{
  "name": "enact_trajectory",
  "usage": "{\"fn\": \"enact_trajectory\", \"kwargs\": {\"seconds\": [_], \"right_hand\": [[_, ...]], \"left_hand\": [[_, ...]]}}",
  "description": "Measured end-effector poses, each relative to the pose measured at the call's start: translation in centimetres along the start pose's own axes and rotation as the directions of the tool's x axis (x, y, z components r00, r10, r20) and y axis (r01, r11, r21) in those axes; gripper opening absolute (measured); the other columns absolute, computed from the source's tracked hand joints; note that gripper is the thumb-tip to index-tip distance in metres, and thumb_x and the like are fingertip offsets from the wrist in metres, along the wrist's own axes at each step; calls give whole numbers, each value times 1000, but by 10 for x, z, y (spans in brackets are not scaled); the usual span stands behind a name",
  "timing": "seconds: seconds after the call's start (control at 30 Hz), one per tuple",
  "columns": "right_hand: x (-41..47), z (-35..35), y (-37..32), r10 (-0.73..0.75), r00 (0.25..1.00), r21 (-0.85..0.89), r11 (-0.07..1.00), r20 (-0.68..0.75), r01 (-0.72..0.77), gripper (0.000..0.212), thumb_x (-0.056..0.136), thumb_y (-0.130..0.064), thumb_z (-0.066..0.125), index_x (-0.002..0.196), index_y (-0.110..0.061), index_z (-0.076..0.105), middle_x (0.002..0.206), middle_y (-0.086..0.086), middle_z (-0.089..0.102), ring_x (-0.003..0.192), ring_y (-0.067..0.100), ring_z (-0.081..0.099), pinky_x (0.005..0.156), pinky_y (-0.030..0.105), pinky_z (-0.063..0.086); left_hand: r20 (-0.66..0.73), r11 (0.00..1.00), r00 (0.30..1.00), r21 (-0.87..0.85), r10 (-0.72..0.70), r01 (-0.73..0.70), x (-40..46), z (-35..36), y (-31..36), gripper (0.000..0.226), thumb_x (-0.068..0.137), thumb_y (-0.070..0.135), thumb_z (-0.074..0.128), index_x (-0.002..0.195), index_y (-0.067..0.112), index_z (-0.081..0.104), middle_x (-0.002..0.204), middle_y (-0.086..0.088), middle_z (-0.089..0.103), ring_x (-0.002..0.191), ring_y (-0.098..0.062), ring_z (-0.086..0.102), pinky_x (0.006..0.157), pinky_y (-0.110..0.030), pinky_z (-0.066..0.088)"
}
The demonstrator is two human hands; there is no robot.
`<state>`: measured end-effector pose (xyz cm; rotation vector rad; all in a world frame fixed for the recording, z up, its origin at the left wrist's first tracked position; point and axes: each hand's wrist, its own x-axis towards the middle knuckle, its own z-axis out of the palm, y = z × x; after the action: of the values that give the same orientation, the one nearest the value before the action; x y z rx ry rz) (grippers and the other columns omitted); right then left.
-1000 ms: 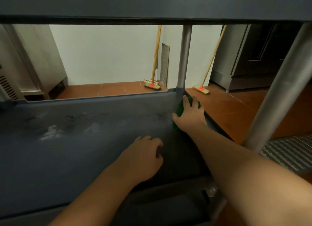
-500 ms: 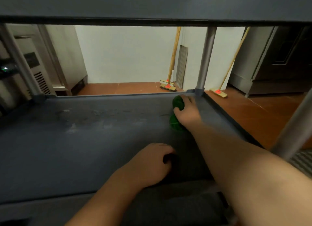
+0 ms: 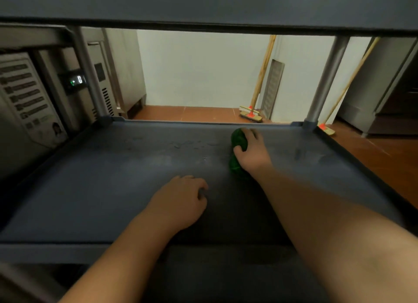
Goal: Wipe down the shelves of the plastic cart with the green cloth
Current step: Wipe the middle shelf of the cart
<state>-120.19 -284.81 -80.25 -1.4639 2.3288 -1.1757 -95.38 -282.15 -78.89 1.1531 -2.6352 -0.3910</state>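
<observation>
Right hand (image 3: 251, 152) is down on the green cloth (image 3: 237, 153), far out on the middle shelf (image 3: 113, 178) of the plastic cart, right of centre and near the far rim. Its fingers (image 3: 247, 133) are curled over the bunched cloth, clamped on it, with the cloth showing at the hand's left side and pressed against the dark grey surface. The left hand (image 3: 178, 201) rests nearer on the same shelf, knuckles up, fingers loosely curled together with nothing in them, well apart from the cloth. Pale smudges and streaks mark the shelf to the left of the cloth. The upper shelf (image 3: 203, 4) hangs overhead, carried by grey posts; the far right post (image 3: 323, 83) stands at the corner just beyond the cloth. Past the cart, two brooms (image 3: 251, 113) lean on the white wall over orange floor tiles, and a steel appliance (image 3: 34, 94) sits at the left.
</observation>
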Motion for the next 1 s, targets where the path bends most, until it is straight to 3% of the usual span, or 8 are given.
{"fn": "enact_trajectory", "kwargs": {"seconds": [0.47, 0.63, 0.73, 0.83, 0.93, 1.0], "right_hand": [[-19, 139, -144, -48, 988, 68, 997, 149, 38, 66, 95, -28, 56, 153, -32, 25, 163, -4, 11, 144, 35, 28, 115, 53, 34], [-34, 181, -207, -84, 968, 91, 994, 237, 64, 65, 94, -29, 56, 152, -33, 27, 164, -3, 10, 142, 37, 30, 115, 53, 33], [-42, 202, -231, -124, 965, 112, 989, 232, 100, 63, 92, -30, 55, 151, -34, 32, 163, 1, 13, 140, 37, 31, 115, 50, 31], [-44, 219, -241, -190, 959, 219, 965, 209, 144, 55, 93, -25, 53, 146, -36, 42, 160, 5, 21, 139, 35, 34, 116, 47, 32], [-33, 218, -236, -111, 982, 441, 897, 152, 33, 45, 95, -13, 50, 137, -28, 56, 151, 4, 31, 132, 30, 44, 112, 34, 36], [-22, 213, -226, -93, 980, 460, 888, 178, 0, 41, 94, -13, 51, 132, -27, 57, 143, 1, 33, 123, 29, 49, 107, 33, 40]], "left_hand": [[-29, 992, 998, -116, -60, 56, -55, -56, -121, 25, 87, 26, 51, 107, 29, 67, 104, 7, 63, 97, -12, 58, 87, -33, 50], [-41, 979, 990, -160, -133, 125, -73, -81, -163, 24, 86, 23, 52, 103, 28, 68, 104, 7, 66, 93, -8, 58, 84, -25, 46], [-57, 971, 976, -127, -211, 202, -77, -90, -178, 24, 86, 19, 55, 103, 24, 70, 109, 4, 70, 100, -14, 61, 87, -24, 45], [-62, 970, 970, -87, -233, 228, -77, -91, -179, 23, 87, 19, 56, 102, 27, 71, 110, 6, 70, 103, -14, 62, 88, -24, 45], [-118, 968, 961, -53, -250, 245, -74, -89, -170, 19, 86, 21, 57, 97, 27, 72, 103, 8, 71, 98, -14, 63, 84, -25, 46], [-121, 964, 956, -35, -267, 264, -69, -86, -161, 18, 85, 24, 57, 94, 28, 72, 98, 7, 72, 94, -16, 65, 81, -26, 49]]}}
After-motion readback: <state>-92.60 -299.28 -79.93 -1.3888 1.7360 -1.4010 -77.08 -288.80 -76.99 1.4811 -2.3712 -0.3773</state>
